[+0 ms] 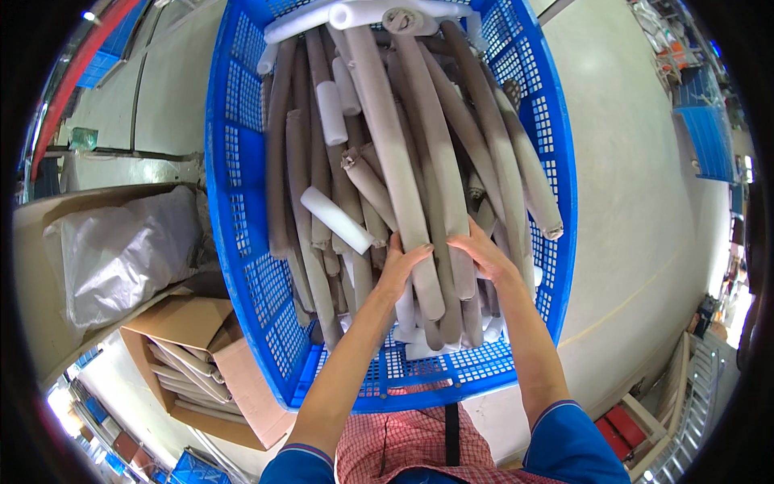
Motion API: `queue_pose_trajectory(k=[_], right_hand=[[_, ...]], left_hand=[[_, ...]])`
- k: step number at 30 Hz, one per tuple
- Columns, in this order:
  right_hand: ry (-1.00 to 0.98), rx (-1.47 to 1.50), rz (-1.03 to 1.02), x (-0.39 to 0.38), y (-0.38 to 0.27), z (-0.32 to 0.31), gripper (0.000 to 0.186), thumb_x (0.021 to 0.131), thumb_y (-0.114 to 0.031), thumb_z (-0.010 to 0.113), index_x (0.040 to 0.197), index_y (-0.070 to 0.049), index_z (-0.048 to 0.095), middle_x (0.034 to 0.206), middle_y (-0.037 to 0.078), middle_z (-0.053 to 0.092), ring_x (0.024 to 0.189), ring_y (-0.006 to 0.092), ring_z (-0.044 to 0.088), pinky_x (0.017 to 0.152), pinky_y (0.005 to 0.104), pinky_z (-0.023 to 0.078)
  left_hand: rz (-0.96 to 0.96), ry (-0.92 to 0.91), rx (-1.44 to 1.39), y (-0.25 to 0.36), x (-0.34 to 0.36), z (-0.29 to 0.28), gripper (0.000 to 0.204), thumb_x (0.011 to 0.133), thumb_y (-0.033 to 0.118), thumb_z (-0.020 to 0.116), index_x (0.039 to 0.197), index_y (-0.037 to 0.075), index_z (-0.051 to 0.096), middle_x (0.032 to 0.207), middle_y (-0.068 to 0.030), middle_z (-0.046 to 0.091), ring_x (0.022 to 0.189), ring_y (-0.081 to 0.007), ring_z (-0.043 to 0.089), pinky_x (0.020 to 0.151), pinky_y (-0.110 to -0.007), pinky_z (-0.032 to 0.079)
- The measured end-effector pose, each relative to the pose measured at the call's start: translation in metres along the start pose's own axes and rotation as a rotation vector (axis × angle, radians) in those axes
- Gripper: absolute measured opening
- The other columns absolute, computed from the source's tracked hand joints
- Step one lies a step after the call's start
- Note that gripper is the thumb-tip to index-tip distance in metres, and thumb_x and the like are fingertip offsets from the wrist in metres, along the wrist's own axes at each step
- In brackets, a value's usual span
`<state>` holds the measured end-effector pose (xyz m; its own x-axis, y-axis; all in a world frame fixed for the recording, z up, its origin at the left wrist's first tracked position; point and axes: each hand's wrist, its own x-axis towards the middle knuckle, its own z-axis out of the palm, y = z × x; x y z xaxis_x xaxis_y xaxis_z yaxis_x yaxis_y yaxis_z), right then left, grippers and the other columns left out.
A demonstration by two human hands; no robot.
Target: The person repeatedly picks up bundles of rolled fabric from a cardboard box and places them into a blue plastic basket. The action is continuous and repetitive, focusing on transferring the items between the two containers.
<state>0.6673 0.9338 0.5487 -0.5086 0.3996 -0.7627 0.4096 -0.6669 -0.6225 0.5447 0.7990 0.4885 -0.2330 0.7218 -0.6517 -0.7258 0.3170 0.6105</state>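
A blue plastic basket [216, 161] with lattice walls stands in front of me, filled with grey-brown fabric-covered foam tubes. My left hand [400, 266] is closed around the near part of a long grey tube [385, 145], thumb on top. My right hand [486, 252] grips the grey tube [435, 137] just right of it in the same way; the fingers of both hands are mostly hidden underneath. Left of my left hand lies a short white foam tube [337, 219], and another white piece [331, 113] rests farther back. One rolled tube end [403, 21] shows at the far side.
Left of the basket, a large carton [40, 282] holds a clear plastic bag [133, 250]. Below it an open cardboard box [250, 387] contains several more grey tubes. Pale floor [637, 202] stretches to the right. A red item [621, 431] lies in a frame at the lower right.
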Motion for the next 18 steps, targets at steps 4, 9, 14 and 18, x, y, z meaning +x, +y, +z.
queue_pose_trajectory(k=[4, 9, 14, 18], right_hand=[[-0.028, -0.146, 0.002, 0.005, 0.029, 0.014, 0.079, 0.077, -0.027, 0.069, 0.141, -0.001, 0.031, 0.131, 0.016, 0.048, 0.115, 0.0235, 0.050, 0.097, 0.0349, 0.041], [-0.017, 0.083, 0.161, -0.073, -0.001, 0.028, 0.064, 0.078, -0.027, 0.070, 0.128, 0.004, 0.045, 0.116, 0.016, 0.057, 0.103, 0.0208, 0.058, 0.086, 0.0354, 0.049], [0.007, 0.125, 0.185, -0.142, -0.019, 0.106, 0.054, 0.079, -0.024, 0.071, 0.119, 0.006, 0.051, 0.101, 0.014, 0.062, 0.087, 0.0201, 0.063, 0.077, 0.0330, 0.054], [-0.023, -0.036, 0.015, -0.201, 0.008, 0.179, 0.060, 0.074, -0.018, 0.079, 0.121, 0.003, 0.048, 0.108, 0.012, 0.060, 0.096, 0.0218, 0.061, 0.084, 0.0341, 0.051]], left_hand=[[-0.205, -0.114, -0.100, -0.004, -0.007, -0.021, 0.078, 0.075, 0.029, 0.074, 0.135, -0.001, 0.034, 0.125, -0.0131, 0.050, 0.115, -0.0208, 0.048, 0.097, -0.033, 0.040], [-0.284, -0.120, -0.015, 0.054, -0.083, -0.044, 0.070, 0.078, 0.036, 0.068, 0.134, 0.002, 0.042, 0.125, -0.0136, 0.053, 0.111, -0.0232, 0.056, 0.092, -0.041, 0.048], [-0.216, -0.072, -0.239, 0.107, -0.172, -0.052, 0.067, 0.076, 0.036, 0.068, 0.128, 0.001, 0.045, 0.110, -0.0119, 0.058, 0.097, -0.0233, 0.060, 0.083, -0.039, 0.051], [-0.081, -0.093, -0.141, 0.121, -0.249, -0.087, 0.065, 0.073, 0.030, 0.068, 0.126, 0.000, 0.044, 0.103, -0.0104, 0.057, 0.089, -0.0208, 0.059, 0.080, -0.037, 0.051]])
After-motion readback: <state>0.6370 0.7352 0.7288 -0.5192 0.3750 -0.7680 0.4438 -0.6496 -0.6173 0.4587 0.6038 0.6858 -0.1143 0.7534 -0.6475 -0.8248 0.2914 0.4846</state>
